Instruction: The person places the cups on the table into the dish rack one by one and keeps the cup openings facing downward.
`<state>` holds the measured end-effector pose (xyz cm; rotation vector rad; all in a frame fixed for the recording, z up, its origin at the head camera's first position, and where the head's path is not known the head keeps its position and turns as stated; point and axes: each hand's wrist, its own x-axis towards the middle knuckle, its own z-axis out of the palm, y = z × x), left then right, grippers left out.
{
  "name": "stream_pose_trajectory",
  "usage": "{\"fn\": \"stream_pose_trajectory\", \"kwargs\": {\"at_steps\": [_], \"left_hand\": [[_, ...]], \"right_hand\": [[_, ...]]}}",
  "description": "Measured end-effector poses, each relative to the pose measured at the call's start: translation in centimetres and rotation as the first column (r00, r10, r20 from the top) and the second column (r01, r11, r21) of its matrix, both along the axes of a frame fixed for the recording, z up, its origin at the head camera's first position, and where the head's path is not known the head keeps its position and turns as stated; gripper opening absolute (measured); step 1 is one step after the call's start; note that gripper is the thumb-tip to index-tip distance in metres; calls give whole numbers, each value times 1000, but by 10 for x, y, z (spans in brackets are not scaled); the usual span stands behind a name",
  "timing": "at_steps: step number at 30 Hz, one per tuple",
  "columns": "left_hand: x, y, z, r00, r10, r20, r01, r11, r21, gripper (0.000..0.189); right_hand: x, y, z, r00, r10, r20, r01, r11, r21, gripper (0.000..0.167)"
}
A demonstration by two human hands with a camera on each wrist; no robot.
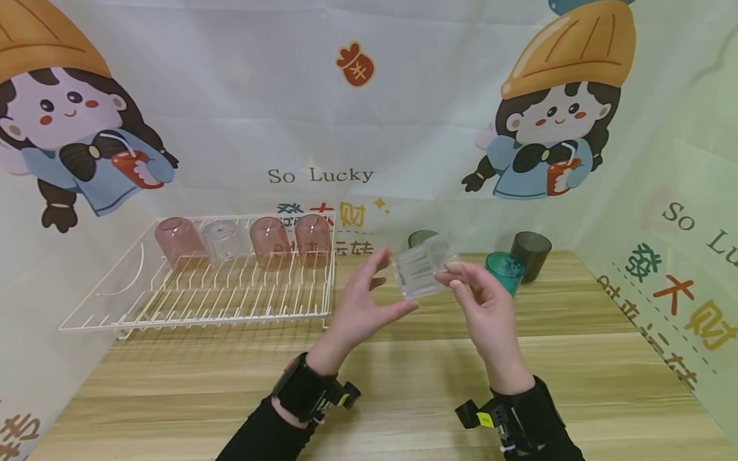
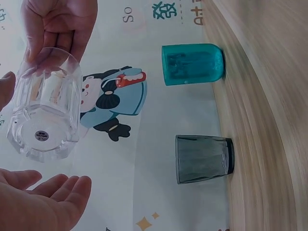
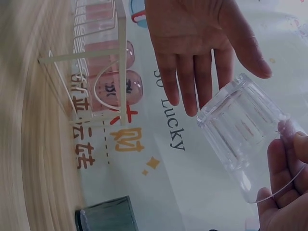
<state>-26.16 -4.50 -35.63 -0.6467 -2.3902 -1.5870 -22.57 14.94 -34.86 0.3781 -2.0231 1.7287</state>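
A clear faceted drinking glass point(image 1: 423, 269) is held tilted in the air above the table. My right hand point(image 1: 487, 314) pinches it at the rim, fingers and thumb on either side of the wall, as the right wrist view also shows. Its thick base point(image 2: 41, 134) points toward my left hand point(image 1: 360, 307), which has its fingers spread and thumb apart. In the right wrist view the left hand point(image 3: 202, 48) is beside the base; whether it touches the glass I cannot tell.
On the left, a white wire rack point(image 1: 230, 314) holds several upside-down glasses, pink ones point(image 1: 269, 240) and a clear one point(image 1: 223, 240). Behind my hands stand a teal glass point(image 1: 505, 274), a dark grey glass point(image 1: 532, 256) and a grey-green glass point(image 2: 204, 159). Printed cloth walls enclose the wooden table point(image 1: 415, 384).
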Motion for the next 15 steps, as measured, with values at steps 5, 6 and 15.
{"fn": "stream_pose_trajectory", "kwargs": {"at_steps": [5, 6, 15], "left_hand": [[0, 3, 0, 999, -40, -2, 40, 997, 62, 99], [0, 4, 0, 999, -48, 0, 48, 996, 77, 98], [3, 7, -1, 991, -119, 57, 103, 969, 225, 93]], "right_hand": [[1, -2, -1, 1000, 12, 1, -12, 1000, -25, 24], [1, -2, -1, 1000, 17, 2, -17, 999, -30, 24], [2, -4, -3, 999, 34, 18, -33, 997, -66, 25]]}}
